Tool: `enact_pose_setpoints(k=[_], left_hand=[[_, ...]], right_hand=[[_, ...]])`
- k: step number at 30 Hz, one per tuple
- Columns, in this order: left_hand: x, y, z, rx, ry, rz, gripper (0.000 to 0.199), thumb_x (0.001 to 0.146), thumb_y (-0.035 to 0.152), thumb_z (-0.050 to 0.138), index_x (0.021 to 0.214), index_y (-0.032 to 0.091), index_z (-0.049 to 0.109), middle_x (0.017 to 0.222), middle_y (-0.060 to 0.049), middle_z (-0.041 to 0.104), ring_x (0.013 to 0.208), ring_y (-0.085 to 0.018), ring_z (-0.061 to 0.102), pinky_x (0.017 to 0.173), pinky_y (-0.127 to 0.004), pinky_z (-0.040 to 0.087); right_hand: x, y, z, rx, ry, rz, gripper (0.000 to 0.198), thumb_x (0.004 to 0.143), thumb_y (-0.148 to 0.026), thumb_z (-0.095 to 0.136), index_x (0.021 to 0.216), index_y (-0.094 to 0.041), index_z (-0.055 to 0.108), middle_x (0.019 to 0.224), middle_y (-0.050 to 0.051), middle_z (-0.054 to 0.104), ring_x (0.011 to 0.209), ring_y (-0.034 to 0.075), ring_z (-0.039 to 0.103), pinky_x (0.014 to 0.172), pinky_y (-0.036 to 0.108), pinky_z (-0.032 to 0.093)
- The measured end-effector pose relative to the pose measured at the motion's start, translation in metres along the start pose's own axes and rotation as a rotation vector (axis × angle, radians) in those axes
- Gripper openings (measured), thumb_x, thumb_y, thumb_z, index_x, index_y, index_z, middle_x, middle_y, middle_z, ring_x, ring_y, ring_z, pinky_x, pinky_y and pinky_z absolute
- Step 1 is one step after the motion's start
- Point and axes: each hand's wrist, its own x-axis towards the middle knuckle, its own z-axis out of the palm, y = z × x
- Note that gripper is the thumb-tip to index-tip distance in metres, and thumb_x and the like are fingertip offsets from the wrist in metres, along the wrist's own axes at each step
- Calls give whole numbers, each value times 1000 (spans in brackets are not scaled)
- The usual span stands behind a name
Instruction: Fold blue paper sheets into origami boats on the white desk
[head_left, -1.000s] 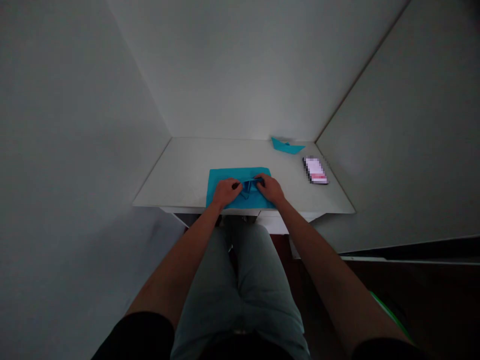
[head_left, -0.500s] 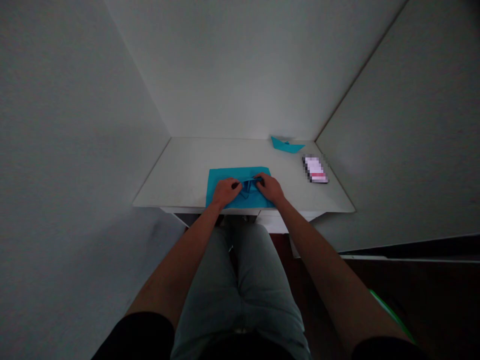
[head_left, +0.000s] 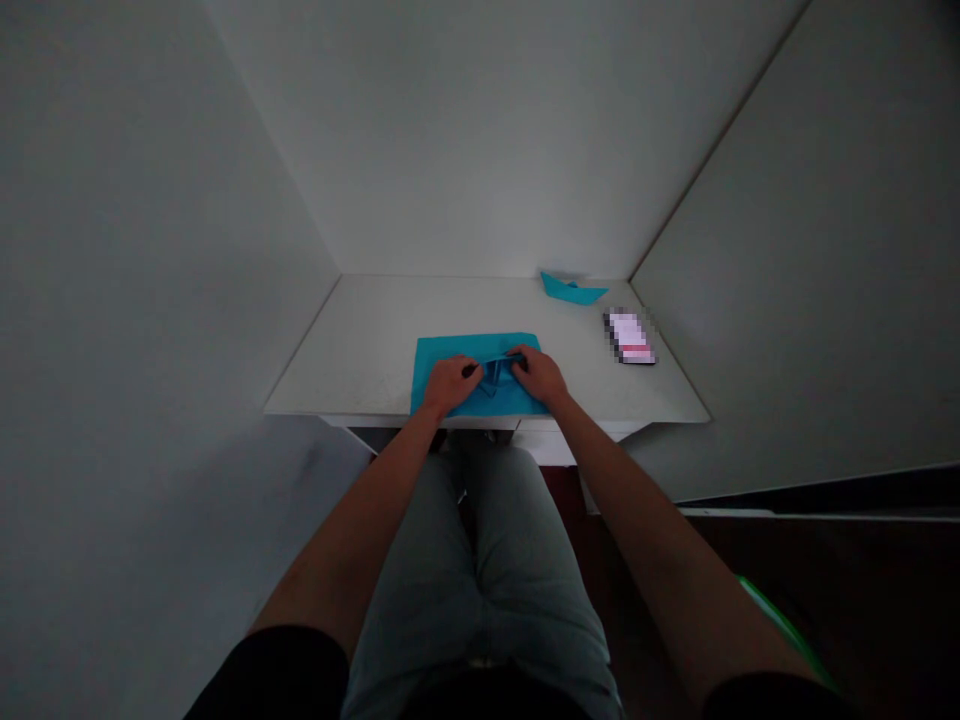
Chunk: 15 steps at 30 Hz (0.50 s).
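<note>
Between my two hands is a folded piece of blue paper (head_left: 495,371), its layers spread apart in the middle. My left hand (head_left: 452,381) pinches its left end, and my right hand (head_left: 538,374) grips its right end. Under both hands a flat sheet of blue paper (head_left: 433,350) lies near the front edge of the white desk. My fingers hide the ends of the folded piece, and its exact shape is hard to make out.
At the back right of the desk (head_left: 360,345) a blue paper boat (head_left: 571,292) stands close to the wall. A phone (head_left: 630,337) with a blurred screen lies at the right. Walls enclose the desk at the back and sides.
</note>
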Motion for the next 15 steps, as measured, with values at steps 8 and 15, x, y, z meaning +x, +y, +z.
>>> enact_pose_setpoints(k=[8,15], left_hand=[[0,0,0,9,12,6,26,105,35,63,94,22,84,102,-8,81,96,-23,72,92,-35,53],[-1,1,-1,15,6,4,27,105,35,63,93,22,84,100,-8,81,95,-23,71,91,-36,53]], right_hand=[[-1,-3,-2,7,-9,9,35,99,-26,63,132,-22,74,103,8,79,86,24,67,83,35,50],[0,-2,-2,11,-6,2,33,99,-26,63,130,-23,74,101,8,79,85,24,67,82,34,49]])
